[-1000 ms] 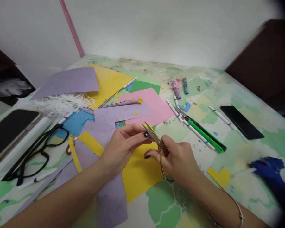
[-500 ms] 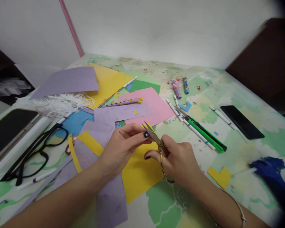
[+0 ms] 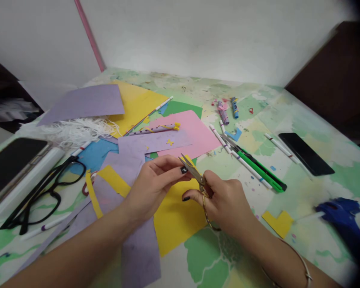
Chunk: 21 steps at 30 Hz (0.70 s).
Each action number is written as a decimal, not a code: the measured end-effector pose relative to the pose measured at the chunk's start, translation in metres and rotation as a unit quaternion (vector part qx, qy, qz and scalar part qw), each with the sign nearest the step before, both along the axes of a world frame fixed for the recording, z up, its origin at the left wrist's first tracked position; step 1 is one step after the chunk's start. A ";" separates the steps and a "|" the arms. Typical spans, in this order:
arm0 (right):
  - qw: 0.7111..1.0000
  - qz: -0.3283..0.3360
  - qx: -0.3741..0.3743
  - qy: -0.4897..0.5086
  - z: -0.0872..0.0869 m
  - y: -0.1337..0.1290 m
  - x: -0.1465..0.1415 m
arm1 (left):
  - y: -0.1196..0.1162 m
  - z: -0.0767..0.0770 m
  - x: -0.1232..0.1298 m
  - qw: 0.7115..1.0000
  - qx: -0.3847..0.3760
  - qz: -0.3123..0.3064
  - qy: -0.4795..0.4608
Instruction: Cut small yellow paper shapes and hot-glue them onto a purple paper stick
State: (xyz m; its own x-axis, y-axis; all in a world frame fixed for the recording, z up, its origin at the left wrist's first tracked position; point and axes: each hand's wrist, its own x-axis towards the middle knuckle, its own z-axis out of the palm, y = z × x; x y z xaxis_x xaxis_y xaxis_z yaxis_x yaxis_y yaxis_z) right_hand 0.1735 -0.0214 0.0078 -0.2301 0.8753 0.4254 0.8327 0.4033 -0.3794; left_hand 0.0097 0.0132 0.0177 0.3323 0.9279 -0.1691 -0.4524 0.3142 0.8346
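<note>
My right hand [image 3: 225,196] is closed on a pair of scissors [image 3: 195,173], whose blades point up and left. A small yellow paper piece [image 3: 189,161] shows at the blades. My left hand [image 3: 157,184] pinches this piece between thumb and fingers, its held end mostly hidden. Below both hands lies a yellow sheet [image 3: 177,224]. Purple paper [image 3: 141,252] is beside it, under my left forearm. Just beyond the hands, a small yellow cutout [image 3: 170,142] rests on a purple strip [image 3: 156,143], near a decorated purple roll [image 3: 159,129].
At the left are black glasses [image 3: 52,194], white string [image 3: 78,130] and a dark device [image 3: 12,166]. On the right lie a green cutter [image 3: 258,168], markers [image 3: 280,148], a phone [image 3: 306,154], a yellow scrap [image 3: 278,223] and a blue glue gun [image 3: 339,210]. Two small rolls [image 3: 223,112] lie farther back.
The scissors' tips have shifted very slightly left, and the blades look a little closer together. Both hands stay in nearly the same place.
</note>
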 end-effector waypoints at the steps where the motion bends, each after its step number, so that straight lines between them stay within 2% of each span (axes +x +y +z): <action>1: 1.000 0.000 -0.004 -0.001 0.000 0.000 0.000 | 0.000 0.000 0.000 1.000 0.002 0.002 0.002; 16: 1.000 0.005 0.009 -0.009 -0.002 0.000 0.001 | 0.001 0.002 -0.001 0.997 0.038 0.016 0.066; 21: 1.000 0.006 0.006 -0.009 -0.003 0.001 0.001 | 0.001 0.001 -0.001 0.997 0.054 0.012 0.061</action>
State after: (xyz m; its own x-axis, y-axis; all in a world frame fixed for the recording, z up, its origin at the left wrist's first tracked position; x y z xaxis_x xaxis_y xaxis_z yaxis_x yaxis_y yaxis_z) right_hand 0.1745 -0.0206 0.0052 -0.2479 0.8671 0.4320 0.8351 0.4173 -0.3585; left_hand 0.0090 0.0140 0.0187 0.2939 0.9501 -0.1047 -0.3518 0.2094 0.9124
